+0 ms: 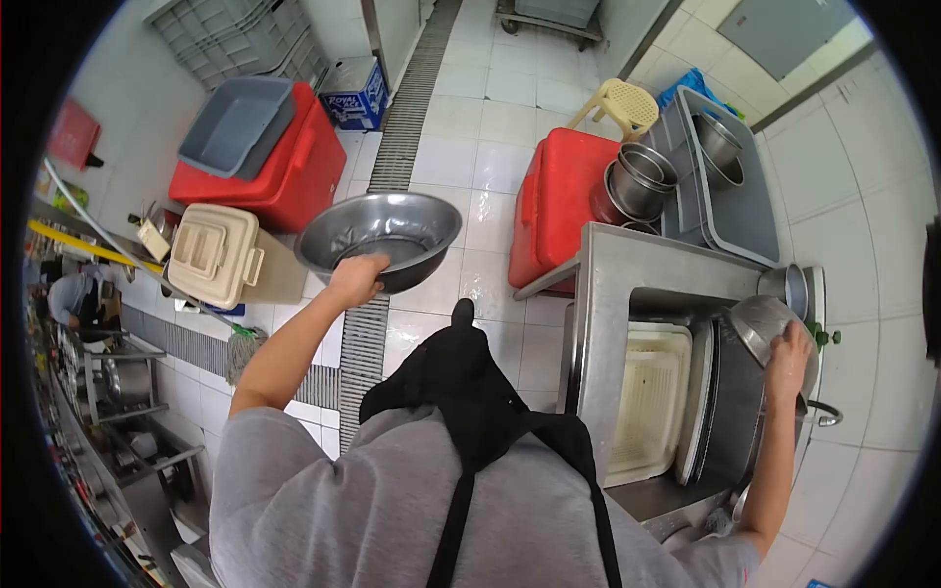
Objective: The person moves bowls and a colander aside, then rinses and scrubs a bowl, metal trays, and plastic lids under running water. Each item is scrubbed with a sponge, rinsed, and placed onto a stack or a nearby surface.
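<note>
In the head view my left hand [359, 281] grips the near rim of a wide steel bowl [392, 220], held out over the tiled floor. The bowl tilts a little, and its inside faces up. At the right my right hand [787, 361] is closed on the edge of a second steel bowl [755, 323], which is tipped over the back side of the sink [600, 343]. The thumb and part of the grip there are hidden. A cream plastic basket [647, 402] and dark trays stand inside the sink, next to that bowl.
Steel pots [642, 181] and a grey tub [755, 211] stand past the sink, beside a red cooler box [529, 211]. At the left are another red box [304, 147], a beige lidded bin [211, 255] and a mop [242, 353]. A drain grate [397, 147] crosses the wet floor.
</note>
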{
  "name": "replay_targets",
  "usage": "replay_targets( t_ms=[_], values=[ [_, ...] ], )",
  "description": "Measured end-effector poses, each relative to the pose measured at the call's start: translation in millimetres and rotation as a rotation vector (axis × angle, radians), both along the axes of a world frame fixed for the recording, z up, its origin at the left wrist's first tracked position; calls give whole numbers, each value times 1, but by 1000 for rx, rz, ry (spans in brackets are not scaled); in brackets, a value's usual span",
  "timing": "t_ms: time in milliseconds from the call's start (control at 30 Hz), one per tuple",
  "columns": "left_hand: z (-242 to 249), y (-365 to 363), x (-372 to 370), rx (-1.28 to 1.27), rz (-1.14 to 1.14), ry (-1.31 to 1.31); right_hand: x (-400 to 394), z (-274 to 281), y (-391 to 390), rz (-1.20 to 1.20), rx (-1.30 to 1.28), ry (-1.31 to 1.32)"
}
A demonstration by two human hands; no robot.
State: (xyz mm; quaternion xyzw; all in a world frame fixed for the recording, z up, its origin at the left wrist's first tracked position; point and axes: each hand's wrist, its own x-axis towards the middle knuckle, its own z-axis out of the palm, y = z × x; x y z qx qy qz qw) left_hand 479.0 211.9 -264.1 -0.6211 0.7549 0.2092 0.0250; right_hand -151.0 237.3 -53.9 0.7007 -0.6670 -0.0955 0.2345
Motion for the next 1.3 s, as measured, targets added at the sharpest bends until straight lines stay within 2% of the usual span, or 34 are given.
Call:
replay_targets(
  t_ms=[33, 133, 167, 233, 267, 333, 367, 400, 433, 467, 500, 533, 567, 600, 633, 667, 700, 867, 1000, 1067, 1100, 1200, 1300],
  values=[
    [-5, 1, 1, 4, 16, 4, 1, 5, -1, 16, 4, 4],
    [-13, -3, 2, -125, -132, 45, 23, 39, -4, -7, -73, 104],
    [-11, -6, 2, -129, -109, 46, 19, 49, -9, -6, -165, 117],
    [-7, -9, 4, -199, -243, 89, 36, 85, -14, -9, -232, -29],
    [-4, -9, 4, -207, -228, 91, 49, 98, -19, 6, -239, -27],
    [4, -10, 1, -279, -300, 111, 79, 115, -25, 222, -480, -405],
    [7, -12, 2, -287, -310, 114, 80, 112, -38, 149, -448, -538],
    [10, -14, 3, -326, -347, 109, 83, 103, -58, 77, -413, -672],
    [14, -16, 6, -366, -384, 102, 110, 92, -81, 189, -399, -752],
    [19, -19, 8, -405, -405, 93, 138, 76, -111, 104, -428, -634],
    [22, -23, 12, -415, -408, 93, 182, 62, -133, 74, -369, -719],
    [24, -29, 16, -462, -434, 97, 218, 42, -162, 153, -305, -835],
    [26, -36, 22, -511, -459, 98, 245, 9, -197, 290, -379, -775],
    [30, -42, 30, -521, -458, 92, 287, -9, -216, 349, -287, -887],
    [36, -48, 39, -565, -487, 120, 324, -30, -241, 168, -188, -972],
    [39, -56, 52, -615, -507, 144, 351, -64, -269, 246, -201, -978],
    [41, -65, 67, -631, -485, 125, 383, -87, -295, 332, -213, -987],
    [45, -110, 172, -734, -458, 149, 562, -108, -351, 181, 56, -1043],
    [50, -153, 277, -768, -329, 144, 705, -124, -411, 272, 122, -1124],
    [47, -172, 337, -761, -268, 116, 770, -120, -424, 431, 197, -1244],
    [45, -180, 363, -753, -226, 107, 792, -115, -430, 433, 206, -1244],
    [44, -200, 437, -683, -128, 44, 829, -104, -440, 654, 235, -1388],
    [21, -215, 501, -639, -24, -10, 804, -132, -447, 665, 339, -1262]
  ],
)
